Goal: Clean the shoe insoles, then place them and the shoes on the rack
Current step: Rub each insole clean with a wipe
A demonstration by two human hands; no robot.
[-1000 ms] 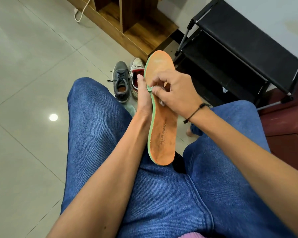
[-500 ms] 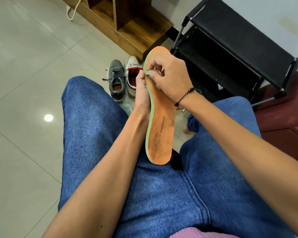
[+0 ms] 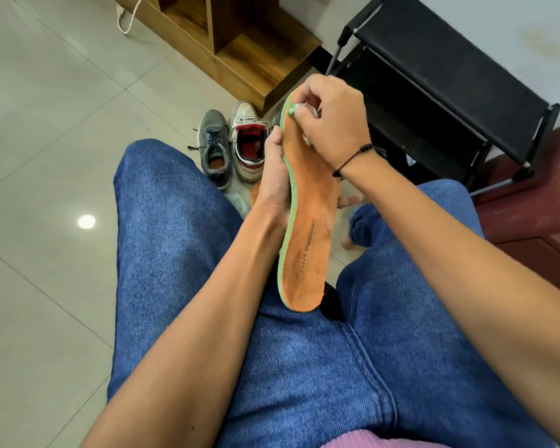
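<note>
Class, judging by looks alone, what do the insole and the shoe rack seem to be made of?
Insole: probably foam, with a matte, fuzzy orange fabric top and a green edge layer. Shoe rack: thin grey metal-looking tubes with matte black shelves, likely fabric.

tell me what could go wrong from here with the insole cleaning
1. The left hand holds the orange insole only along one edge, with the heel resting on the lap, so hard rubbing might bend it or twist it out of that grip.
2. The right hand pinches a small wipe at the toe end; it could slip off the rim.
3. Grime near the printed heel area may be missed.
</note>
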